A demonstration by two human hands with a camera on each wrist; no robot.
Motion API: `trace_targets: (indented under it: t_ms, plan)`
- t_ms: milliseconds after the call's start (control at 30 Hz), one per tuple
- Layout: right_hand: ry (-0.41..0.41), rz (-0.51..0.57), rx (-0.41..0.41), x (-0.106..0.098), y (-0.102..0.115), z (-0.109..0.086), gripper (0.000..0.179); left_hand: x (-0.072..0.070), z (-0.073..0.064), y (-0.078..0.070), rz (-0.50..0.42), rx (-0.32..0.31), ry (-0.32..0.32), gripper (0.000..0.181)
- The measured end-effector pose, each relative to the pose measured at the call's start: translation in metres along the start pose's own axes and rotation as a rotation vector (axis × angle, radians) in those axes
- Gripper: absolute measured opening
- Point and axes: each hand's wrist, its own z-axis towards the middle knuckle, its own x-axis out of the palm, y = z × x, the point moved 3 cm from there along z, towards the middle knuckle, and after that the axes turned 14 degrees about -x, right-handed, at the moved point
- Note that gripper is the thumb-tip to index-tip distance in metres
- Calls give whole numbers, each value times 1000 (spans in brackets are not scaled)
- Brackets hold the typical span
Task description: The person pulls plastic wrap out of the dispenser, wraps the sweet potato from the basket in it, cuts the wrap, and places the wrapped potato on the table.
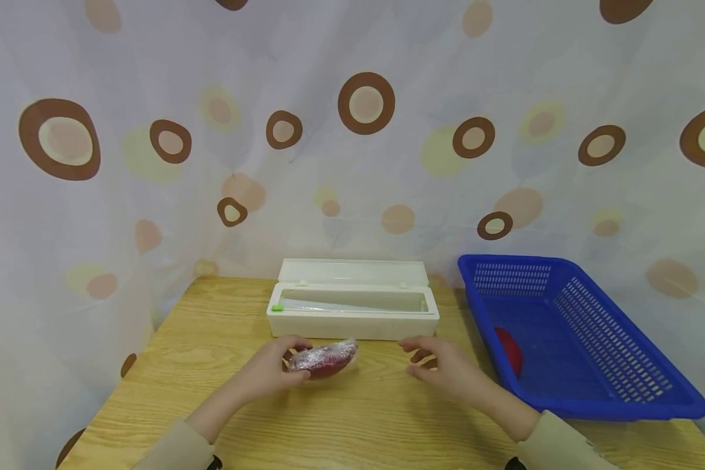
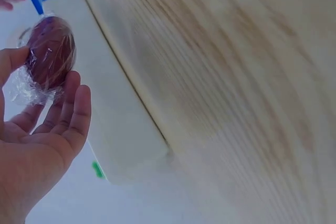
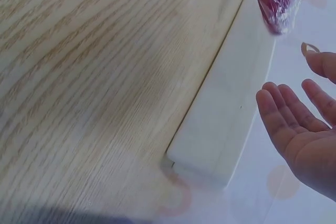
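Note:
A dark red, rounded oblong thing (image 1: 328, 360) is wrapped in crinkled cling film. My left hand (image 1: 273, 369) pinches it at one end between thumb and fingers, above the wooden table. In the left wrist view, loose film bunches at the end of the wrapped thing (image 2: 51, 53) nearest the palm. My right hand (image 1: 443, 369) is held apart on the other side, fingers loosely bent, with nothing between them. Behind both hands is a white cling film dispenser box (image 1: 352, 324), its lid raised and clear film across its opening.
At the right, a blue plastic basket (image 1: 570, 406) has another red rounded thing (image 1: 508, 351) inside, against its left wall. A small green slider (image 1: 277, 307) is on the dispenser's left end. A patterned curtain (image 1: 329, 163) hangs behind the wooden table (image 1: 211, 326).

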Motion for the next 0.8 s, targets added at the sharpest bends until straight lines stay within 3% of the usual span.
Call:
trace_targets:
  t_ms: [233,500,800]
  plan:
    - [-62,-52,24,-5,-6,1,34,-22,-16,19,-24,-83,-97,42]
    - [-239,-127,48,-9,-17,5,38,-46,-27,40,-51,-195,-178,43]
    - [-424,-133,210,-12,-32,11,38,-64,-35,55,-58,-287,-250,45]
